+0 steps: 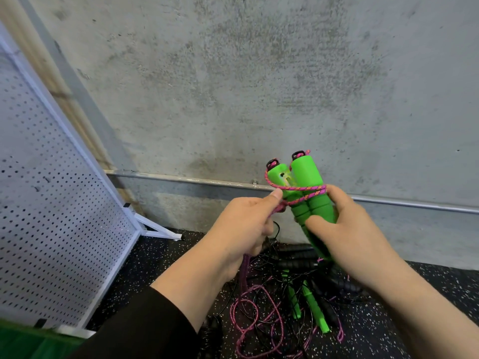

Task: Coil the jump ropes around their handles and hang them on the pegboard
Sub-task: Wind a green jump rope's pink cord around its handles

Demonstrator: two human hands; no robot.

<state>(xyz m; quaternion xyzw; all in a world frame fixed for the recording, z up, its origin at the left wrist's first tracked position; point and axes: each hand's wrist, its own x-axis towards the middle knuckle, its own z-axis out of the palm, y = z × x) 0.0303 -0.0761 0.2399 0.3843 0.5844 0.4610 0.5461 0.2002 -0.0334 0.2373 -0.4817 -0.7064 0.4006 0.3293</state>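
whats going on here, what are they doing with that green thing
A person is coiling a jump rope. The right hand grips two green handles held together upright, while the left hand pinches the pink braided rope and leads it round them; a couple of turns are on. More ropes lie tangled on the floor below. The white pegboard stands to the left, nothing visibly hung on it.

1. The two bright green foam handles (308, 200) have black caps.
2. The braided rope (300, 189) wound around these handles is pink with orange flecks.
3. The black rubber floor (160, 257) below the handles has white specks.
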